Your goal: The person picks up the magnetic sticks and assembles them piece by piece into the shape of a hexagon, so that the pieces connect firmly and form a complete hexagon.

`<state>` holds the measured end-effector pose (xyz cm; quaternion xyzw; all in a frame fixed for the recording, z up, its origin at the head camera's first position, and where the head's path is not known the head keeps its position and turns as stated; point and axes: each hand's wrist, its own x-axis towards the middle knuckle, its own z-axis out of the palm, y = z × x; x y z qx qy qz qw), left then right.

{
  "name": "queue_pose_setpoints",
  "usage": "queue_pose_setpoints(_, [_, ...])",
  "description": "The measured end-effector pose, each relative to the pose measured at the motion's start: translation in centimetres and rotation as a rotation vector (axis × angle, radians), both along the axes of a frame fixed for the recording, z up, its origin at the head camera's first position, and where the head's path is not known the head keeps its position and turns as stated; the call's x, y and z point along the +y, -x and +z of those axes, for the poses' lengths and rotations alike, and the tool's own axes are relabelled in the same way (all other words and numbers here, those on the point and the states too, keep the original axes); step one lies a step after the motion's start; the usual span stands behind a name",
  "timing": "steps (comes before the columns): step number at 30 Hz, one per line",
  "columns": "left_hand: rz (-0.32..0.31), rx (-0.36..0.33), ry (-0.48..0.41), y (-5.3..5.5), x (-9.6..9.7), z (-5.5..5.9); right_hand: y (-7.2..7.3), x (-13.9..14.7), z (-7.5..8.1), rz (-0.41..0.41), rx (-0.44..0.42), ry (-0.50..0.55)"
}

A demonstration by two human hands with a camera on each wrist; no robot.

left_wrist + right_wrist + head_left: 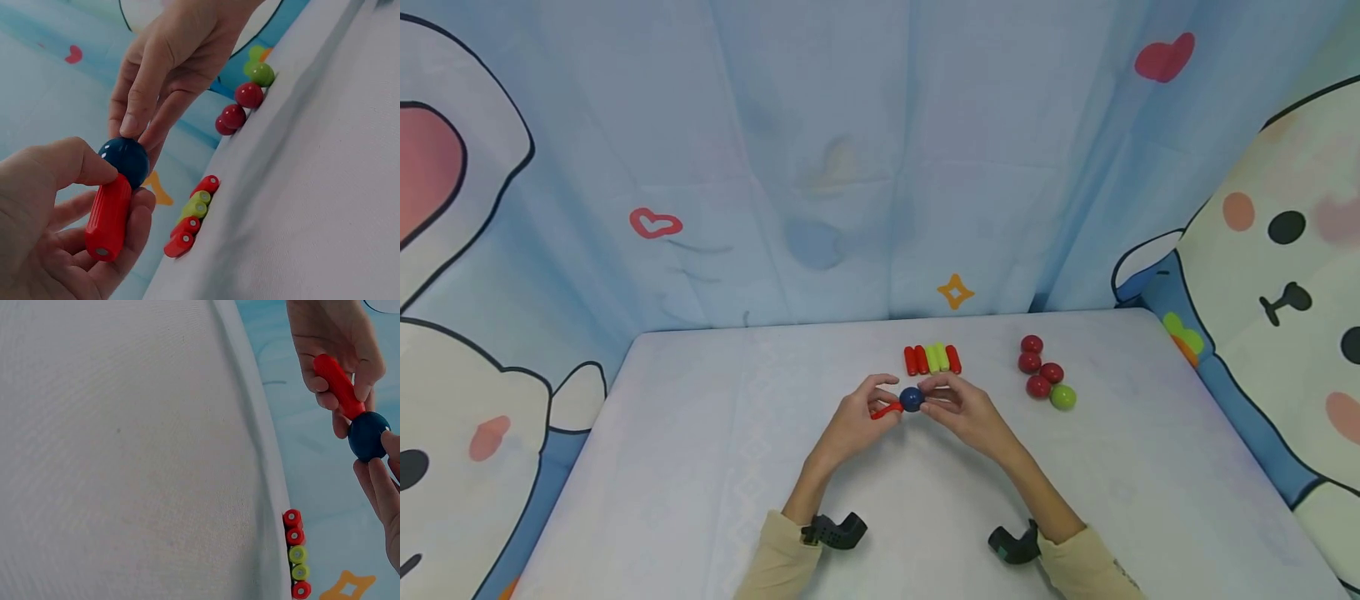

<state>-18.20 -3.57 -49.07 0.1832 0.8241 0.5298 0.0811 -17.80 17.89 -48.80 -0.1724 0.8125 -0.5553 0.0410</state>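
Note:
My left hand (857,421) holds a short red rod (109,215) between thumb and fingers. The rod is ridged, with a small grey disc at its exposed end. A glossy dark blue ball (912,399) sits against its other end, in line with it. My right hand (964,413) pinches the ball from the opposite side with thumb and fingertips. Both hands meet above the white table, in front of a row of red rods (911,361) and yellow-green rods (933,358). In the right wrist view, the ball (367,436) touches the rod's tip.
Several dark red balls (1038,386) and one green ball (1063,397) lie grouped at the back right of the white-covered table (700,467). A light blue printed curtain (820,167) hangs behind the table's far edge.

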Motion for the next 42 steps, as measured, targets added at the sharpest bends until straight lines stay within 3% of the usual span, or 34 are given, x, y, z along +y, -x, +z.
queue_pose_setpoints(5, [-0.062, 0.003, 0.018, -0.3, -0.2, 0.0, -0.3, -0.3, 0.0, -0.026, -0.035, -0.029])
queue_pose_setpoints(11, [-0.082, 0.059, 0.031, -0.3, -0.1, -0.1, -1.4, -1.0, 2.6, -0.027, -0.006, -0.044])
queue_pose_setpoints(18, [-0.037, 0.051, 0.052, 0.0, 0.0, -0.1, -0.1, -0.4, -0.4, -0.036, 0.016, -0.045])
queue_pose_setpoints(25, [0.009, 0.059, 0.074, 0.2, -0.4, 0.1, 0.1, 0.0, -0.2, -0.079, 0.026, -0.097])
queue_pose_setpoints(37, [0.033, 0.127, 0.079, 0.4, -0.8, 0.2, 0.4, 0.4, -0.3, -0.101, 0.001, -0.109])
queue_pose_setpoints(42, [0.063, 0.12, 0.075, 0.3, -0.8, 0.3, 0.5, 0.4, -0.1, -0.115, -0.01, -0.111])
